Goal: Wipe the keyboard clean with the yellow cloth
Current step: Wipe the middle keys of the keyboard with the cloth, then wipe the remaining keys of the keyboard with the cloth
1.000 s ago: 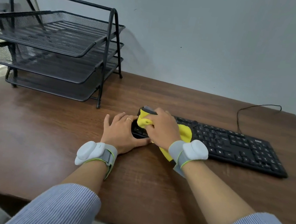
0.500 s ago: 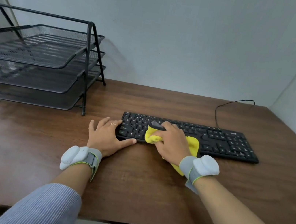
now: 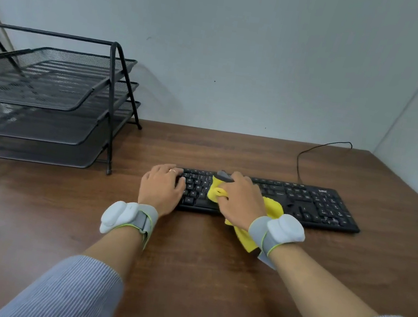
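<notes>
The left hand (image 3: 161, 189) rests relaxed on the keyboard's (image 3: 317, 204) left end. The right hand (image 3: 242, 201) clutches the bunched yellow cloth (image 3: 272, 208) against the keys. Both are on a brown counter (image 3: 58, 217), with a mesh tray rack (image 3: 49, 96) at left.

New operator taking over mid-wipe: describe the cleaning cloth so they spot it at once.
On the brown wooden desk, find the black keyboard. The yellow cloth is bunched over its left-middle keys under the right hand, which grips it, with a tail trailing off the front edge onto the desk. It is the only bright yellow thing there.
</notes>
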Action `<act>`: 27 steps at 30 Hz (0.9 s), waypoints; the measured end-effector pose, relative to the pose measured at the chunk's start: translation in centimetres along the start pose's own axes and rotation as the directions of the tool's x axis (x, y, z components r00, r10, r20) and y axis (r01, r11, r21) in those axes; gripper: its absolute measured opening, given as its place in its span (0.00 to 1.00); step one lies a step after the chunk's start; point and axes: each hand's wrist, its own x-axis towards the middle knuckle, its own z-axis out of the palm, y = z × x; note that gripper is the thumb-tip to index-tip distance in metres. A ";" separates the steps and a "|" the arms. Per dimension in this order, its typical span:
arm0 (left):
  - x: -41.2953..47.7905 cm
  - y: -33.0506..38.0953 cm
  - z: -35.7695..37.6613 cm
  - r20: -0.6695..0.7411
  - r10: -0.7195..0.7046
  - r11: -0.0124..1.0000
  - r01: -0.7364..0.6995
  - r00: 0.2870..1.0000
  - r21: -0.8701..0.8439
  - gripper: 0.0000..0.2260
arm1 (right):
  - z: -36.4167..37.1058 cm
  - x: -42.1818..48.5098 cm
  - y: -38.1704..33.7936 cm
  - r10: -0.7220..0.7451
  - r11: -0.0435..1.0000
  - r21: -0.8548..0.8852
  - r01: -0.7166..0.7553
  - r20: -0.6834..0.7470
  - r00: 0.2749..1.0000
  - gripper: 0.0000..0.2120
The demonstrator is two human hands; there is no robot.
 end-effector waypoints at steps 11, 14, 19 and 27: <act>-0.9 0.5 3.5 -0.088 -0.019 0.998 0.024 0.996 0.060 0.18 | 0.9 4.8 -0.3 0.059 0.995 -0.081 -0.060 -0.016 0.998 0.15; -0.9 0.4 3.8 -0.104 -0.015 0.996 0.024 0.994 0.083 0.18 | 1.9 6.0 -1.4 -0.036 0.992 -0.122 0.036 0.004 0.999 0.15; -0.9 0.4 3.9 -0.119 -0.011 0.996 0.022 0.993 0.086 0.18 | 1.8 6.2 -0.2 -0.079 0.988 -0.136 0.072 -0.050 0.996 0.13; -1.0 0.5 3.8 -0.123 -0.014 0.996 0.025 0.992 0.091 0.18 | 1.6 6.4 0.3 -0.165 0.959 -0.246 0.143 -0.072 0.984 0.13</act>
